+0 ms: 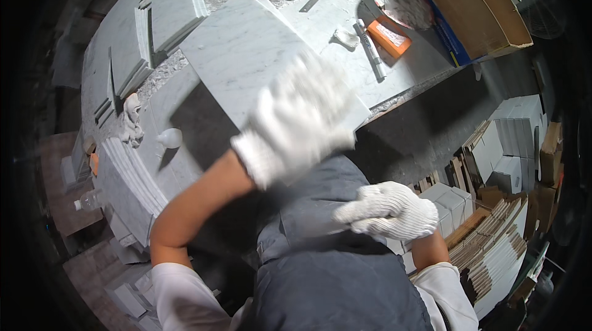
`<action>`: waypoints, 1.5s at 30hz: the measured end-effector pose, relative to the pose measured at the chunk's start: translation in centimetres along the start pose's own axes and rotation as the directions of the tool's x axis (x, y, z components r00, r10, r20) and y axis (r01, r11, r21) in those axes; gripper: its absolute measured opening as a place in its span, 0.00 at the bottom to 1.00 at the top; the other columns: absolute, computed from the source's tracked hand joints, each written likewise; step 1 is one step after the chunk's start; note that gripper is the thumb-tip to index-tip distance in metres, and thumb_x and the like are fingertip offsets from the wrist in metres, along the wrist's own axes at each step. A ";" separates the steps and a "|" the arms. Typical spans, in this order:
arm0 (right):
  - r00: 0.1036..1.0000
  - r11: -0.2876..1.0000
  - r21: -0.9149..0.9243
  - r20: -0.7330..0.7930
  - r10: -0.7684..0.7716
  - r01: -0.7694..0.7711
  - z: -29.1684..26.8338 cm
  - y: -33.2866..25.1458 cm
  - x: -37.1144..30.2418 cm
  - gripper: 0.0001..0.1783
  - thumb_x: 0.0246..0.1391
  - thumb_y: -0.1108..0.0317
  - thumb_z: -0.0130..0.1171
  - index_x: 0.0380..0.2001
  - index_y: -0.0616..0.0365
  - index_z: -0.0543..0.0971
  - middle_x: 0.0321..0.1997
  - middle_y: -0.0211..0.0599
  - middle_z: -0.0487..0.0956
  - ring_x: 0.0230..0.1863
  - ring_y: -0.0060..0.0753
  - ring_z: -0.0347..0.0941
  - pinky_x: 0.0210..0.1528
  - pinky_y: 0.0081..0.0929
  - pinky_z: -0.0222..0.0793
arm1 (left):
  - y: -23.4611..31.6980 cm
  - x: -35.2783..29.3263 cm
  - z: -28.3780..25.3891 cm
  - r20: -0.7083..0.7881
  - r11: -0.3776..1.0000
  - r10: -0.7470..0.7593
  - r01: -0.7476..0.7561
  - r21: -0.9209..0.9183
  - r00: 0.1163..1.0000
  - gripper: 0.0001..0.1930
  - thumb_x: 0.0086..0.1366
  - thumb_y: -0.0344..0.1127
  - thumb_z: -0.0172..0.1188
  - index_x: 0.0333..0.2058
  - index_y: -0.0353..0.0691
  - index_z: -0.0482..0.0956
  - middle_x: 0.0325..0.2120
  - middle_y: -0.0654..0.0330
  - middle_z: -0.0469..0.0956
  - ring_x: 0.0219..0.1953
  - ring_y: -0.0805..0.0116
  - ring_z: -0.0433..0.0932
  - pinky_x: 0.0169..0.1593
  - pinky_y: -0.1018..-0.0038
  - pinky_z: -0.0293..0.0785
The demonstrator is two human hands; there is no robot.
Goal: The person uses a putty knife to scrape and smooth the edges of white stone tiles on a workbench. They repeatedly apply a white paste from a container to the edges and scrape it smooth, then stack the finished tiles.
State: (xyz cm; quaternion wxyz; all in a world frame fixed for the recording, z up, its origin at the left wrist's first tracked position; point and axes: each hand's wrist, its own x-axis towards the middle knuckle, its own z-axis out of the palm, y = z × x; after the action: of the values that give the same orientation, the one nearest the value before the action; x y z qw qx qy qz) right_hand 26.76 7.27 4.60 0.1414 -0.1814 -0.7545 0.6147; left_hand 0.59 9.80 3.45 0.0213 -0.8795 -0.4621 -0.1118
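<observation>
My left hand (296, 115), in a white knitted glove, is over the near corner of a large white marble slab (240, 41) with grey veins. Motion smears its fingers, and whether they touch the slab is unclear. My right hand (394, 211), gloved alike, is low over my dark trousers, fingers pressed together and pointing left. A faint grey blur lies off its fingertips; I cannot make out what it is. Beyond the slab are a marker pen (370, 50), an orange box (390, 38), a crumpled white scrap (346, 37) and a flat metal strip (314, 1).
Stacked marble tiles (176, 7) stand at the far left, more tiles (129, 177) nearer. A white bulb-shaped object (169, 138) and a rag (132, 120) lie between. A round tub of white material (402, 3) and a cardboard box (468, 4) are far right; bundled cardboard (493, 251) is below.
</observation>
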 end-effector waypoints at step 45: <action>0.568 1.000 -0.010 -0.823 0.005 -0.024 -6.6 1.3 0.0 0.27 0.55 0.84 0.57 0.60 0.62 0.78 0.41 0.31 0.81 0.27 0.13 0.73 0.25 0.13 0.70 | 6.9 -4.6 -5.9 0.169 0.541 -0.413 0.390 -0.745 0.895 0.07 0.66 0.36 0.63 0.37 0.41 0.86 0.31 0.58 0.85 0.35 0.58 0.84 0.39 0.68 0.80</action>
State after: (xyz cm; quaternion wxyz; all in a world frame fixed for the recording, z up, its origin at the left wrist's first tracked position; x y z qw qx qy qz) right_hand 29.73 13.32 4.67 0.4691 -0.4539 -0.6070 0.4533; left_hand 2.65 1.31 8.61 -0.3710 -0.6736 -0.5594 -0.3093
